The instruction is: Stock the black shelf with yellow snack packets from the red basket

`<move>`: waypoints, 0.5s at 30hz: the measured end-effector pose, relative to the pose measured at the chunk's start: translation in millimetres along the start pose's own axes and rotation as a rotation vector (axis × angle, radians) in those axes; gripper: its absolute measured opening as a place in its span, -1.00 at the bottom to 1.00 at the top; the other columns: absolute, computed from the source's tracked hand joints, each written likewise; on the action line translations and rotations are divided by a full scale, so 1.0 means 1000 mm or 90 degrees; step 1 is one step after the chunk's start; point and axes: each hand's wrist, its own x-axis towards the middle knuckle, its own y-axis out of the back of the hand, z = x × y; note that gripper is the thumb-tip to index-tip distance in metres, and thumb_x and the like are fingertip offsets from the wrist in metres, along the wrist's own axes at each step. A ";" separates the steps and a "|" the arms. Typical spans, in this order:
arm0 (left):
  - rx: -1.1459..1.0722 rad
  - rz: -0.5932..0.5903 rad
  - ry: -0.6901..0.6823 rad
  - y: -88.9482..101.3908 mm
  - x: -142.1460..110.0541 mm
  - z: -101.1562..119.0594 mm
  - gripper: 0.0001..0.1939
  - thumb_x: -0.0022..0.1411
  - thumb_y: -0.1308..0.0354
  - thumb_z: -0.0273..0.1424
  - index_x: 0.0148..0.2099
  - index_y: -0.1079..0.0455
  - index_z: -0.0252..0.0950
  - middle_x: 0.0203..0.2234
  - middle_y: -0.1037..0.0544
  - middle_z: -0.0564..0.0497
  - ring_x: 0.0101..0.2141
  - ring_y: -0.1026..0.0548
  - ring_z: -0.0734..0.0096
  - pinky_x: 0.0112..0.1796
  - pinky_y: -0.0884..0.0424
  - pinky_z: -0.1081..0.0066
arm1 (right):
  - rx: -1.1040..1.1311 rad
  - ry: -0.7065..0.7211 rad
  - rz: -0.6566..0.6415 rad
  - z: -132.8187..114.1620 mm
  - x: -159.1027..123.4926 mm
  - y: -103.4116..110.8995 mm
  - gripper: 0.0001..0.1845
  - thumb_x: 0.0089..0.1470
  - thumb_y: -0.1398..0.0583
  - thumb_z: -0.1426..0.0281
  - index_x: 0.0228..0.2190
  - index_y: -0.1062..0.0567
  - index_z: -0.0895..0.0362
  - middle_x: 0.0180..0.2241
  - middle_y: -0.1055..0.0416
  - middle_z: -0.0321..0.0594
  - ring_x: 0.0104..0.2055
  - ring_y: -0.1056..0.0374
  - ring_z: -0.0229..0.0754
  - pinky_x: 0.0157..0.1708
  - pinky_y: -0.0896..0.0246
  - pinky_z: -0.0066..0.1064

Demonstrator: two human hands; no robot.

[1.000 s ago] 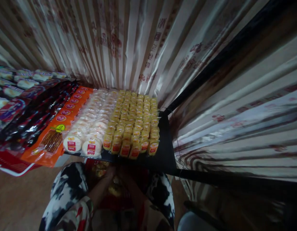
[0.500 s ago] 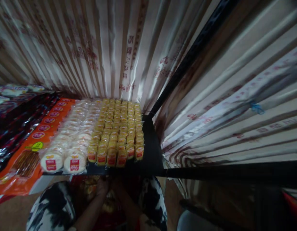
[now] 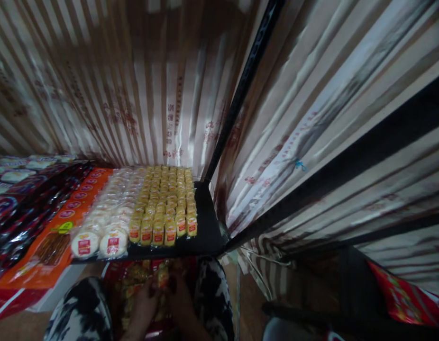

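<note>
Purple-and-white packets (image 3: 18, 176) are seen at the far left of the black shelf (image 3: 209, 220), cut off by the picture edge. Beside them, dark glossy packets (image 3: 45, 203) are piled, their print blurred. Next, an orange bag (image 3: 77, 192) is laid so that brown sticks are shown through its window, its lower end hung past the shelf's front edge. Round white packs (image 3: 114, 242) are already set in two neat columns, and against them yellow packs (image 3: 158, 233) are lined up in tight columns to the back.

Below the shelf's front edge, more yellow packets (image 3: 132, 279) are heaped loosely in a red container (image 3: 114, 271), not set in rows; how many are held there cannot be told. Over this heap the left hand (image 3: 146, 296) and the right hand (image 3: 178, 293) are brought close together at one yellow packet (image 3: 163, 276). The fingertips are lost in shadow, so whether it is gripped by one hand or both cannot be told.

To the right, striped curtains (image 3: 262, 156) are crossed by dark poles (image 3: 237, 102), and a red package (image 3: 407, 298) is partly hidden in the gloom.
</note>
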 end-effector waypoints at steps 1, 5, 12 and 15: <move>-0.010 -0.014 -0.018 0.004 -0.003 0.004 -0.67 0.12 0.05 -0.43 -0.07 -0.37 -0.35 -0.29 -0.59 -0.08 -0.24 -0.54 0.31 -0.23 -0.40 0.44 | 0.000 0.008 -0.007 -0.007 -0.004 0.007 -0.66 -0.19 -0.12 0.51 -0.27 -0.45 0.14 -0.22 -0.49 -0.10 -0.13 -0.40 -0.04 -0.06 -0.23 -0.22; -0.070 -0.031 -0.135 0.025 -0.015 0.033 -0.67 0.09 0.03 -0.36 -0.11 -0.37 -0.31 -0.25 -0.58 -0.05 -0.20 -0.52 0.32 -0.18 -0.37 0.44 | 0.039 0.102 0.001 -0.046 -0.015 0.035 -0.72 -0.14 -0.12 0.49 -0.28 -0.40 0.10 -0.29 -0.49 -0.21 -0.22 -0.42 -0.13 -0.15 -0.27 -0.30; -0.234 -0.058 -0.350 0.059 -0.004 0.119 -0.65 0.04 -0.03 -0.31 -0.12 -0.40 -0.32 -0.33 -0.55 -0.04 -0.31 -0.50 0.32 -0.23 -0.40 0.38 | 0.066 0.261 0.128 -0.112 0.008 0.083 -0.74 -0.04 -0.14 0.41 -0.22 -0.39 0.09 -0.28 -0.45 -0.23 -0.25 -0.39 -0.20 -0.35 -0.31 -0.46; -0.210 0.024 -0.412 0.060 0.019 0.162 -0.67 0.02 -0.07 -0.37 -0.13 -0.41 -0.33 -0.32 -0.52 -0.06 -0.31 -0.47 0.34 -0.23 -0.40 0.36 | 0.061 0.291 0.206 -0.130 0.040 0.102 -0.59 -0.04 -0.15 0.38 -0.08 -0.34 0.11 -0.24 -0.43 -0.19 -0.22 -0.37 -0.19 -0.37 -0.31 -0.46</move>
